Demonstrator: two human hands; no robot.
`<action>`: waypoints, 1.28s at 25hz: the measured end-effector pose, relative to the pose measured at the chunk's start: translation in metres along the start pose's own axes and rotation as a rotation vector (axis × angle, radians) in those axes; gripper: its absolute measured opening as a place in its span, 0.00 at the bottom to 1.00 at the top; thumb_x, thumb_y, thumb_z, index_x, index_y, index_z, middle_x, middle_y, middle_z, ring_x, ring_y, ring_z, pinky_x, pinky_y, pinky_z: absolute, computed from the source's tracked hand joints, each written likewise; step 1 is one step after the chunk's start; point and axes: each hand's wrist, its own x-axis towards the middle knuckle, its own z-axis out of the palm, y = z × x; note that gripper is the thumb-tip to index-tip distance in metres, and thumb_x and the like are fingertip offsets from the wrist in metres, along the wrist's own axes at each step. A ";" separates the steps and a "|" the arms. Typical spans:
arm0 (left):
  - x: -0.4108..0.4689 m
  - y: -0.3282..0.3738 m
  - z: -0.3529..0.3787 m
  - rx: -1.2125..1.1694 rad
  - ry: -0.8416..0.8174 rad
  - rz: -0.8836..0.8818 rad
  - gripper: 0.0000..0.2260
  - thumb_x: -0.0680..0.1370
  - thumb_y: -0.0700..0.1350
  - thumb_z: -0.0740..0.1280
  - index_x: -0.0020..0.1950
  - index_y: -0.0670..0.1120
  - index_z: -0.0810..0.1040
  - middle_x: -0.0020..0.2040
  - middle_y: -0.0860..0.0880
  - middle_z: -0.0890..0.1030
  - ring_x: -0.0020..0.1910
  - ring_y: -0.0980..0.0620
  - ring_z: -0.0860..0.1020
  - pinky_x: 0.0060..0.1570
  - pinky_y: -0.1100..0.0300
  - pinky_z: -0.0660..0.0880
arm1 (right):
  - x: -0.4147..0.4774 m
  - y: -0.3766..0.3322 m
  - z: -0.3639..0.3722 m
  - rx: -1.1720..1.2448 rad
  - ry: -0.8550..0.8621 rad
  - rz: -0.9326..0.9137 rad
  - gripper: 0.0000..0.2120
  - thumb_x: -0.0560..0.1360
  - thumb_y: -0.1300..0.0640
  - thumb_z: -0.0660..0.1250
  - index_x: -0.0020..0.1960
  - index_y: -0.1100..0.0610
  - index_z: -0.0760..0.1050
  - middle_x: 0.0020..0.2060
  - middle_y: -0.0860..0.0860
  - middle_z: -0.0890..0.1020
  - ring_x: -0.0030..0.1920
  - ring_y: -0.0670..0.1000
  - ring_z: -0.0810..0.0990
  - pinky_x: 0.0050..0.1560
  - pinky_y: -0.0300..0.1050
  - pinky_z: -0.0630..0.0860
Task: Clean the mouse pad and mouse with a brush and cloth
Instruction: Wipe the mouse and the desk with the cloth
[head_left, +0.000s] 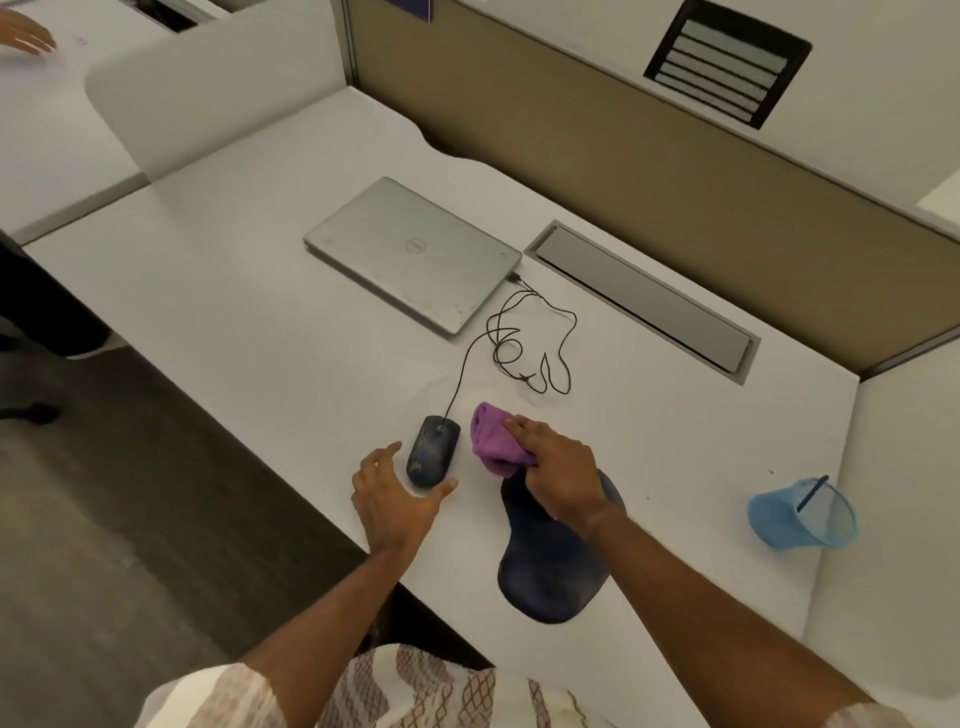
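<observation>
A dark wired mouse (432, 449) lies on the white desk (234, 322), its cable looping back to a closed laptop. My left hand (397, 501) sits just in front of and left of the mouse, fingers spread, thumb near its rear end, holding nothing. My right hand (558, 470) is closed on a bunched purple cloth (496, 436) right of the mouse. Under that hand and wrist lies the dark blue mouse pad (550, 577) with a wrist rest, reaching the desk's front edge. A blue mesh cup (800, 514) lies tipped at the right with a dark stick inside.
A closed silver laptop (413, 252) lies at the back centre. The tangled mouse cable (524, 348) rests between laptop and cloth. A grey cable tray lid (641, 299) runs along the brown partition. Another person's hand (26, 34) shows at the far top left.
</observation>
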 end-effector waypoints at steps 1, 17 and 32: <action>0.003 -0.002 0.003 -0.016 -0.003 -0.003 0.42 0.62 0.65 0.79 0.70 0.46 0.73 0.68 0.45 0.75 0.65 0.44 0.71 0.62 0.46 0.72 | 0.003 -0.006 0.001 -0.022 -0.007 -0.050 0.32 0.75 0.63 0.63 0.76 0.44 0.63 0.74 0.44 0.68 0.72 0.50 0.68 0.71 0.42 0.63; 0.012 -0.030 0.012 -0.349 -0.086 0.008 0.28 0.62 0.45 0.84 0.56 0.44 0.76 0.49 0.50 0.78 0.48 0.50 0.79 0.44 0.72 0.75 | 0.024 -0.068 0.048 -0.361 -0.213 -0.612 0.29 0.79 0.64 0.61 0.78 0.54 0.60 0.76 0.56 0.63 0.75 0.58 0.62 0.75 0.55 0.58; 0.016 -0.028 0.016 -0.444 -0.024 -0.022 0.28 0.59 0.65 0.78 0.48 0.49 0.76 0.42 0.50 0.79 0.41 0.49 0.78 0.42 0.56 0.81 | 0.077 -0.088 0.035 -0.343 -0.363 -0.583 0.22 0.78 0.57 0.64 0.72 0.51 0.70 0.72 0.50 0.71 0.73 0.54 0.64 0.67 0.58 0.65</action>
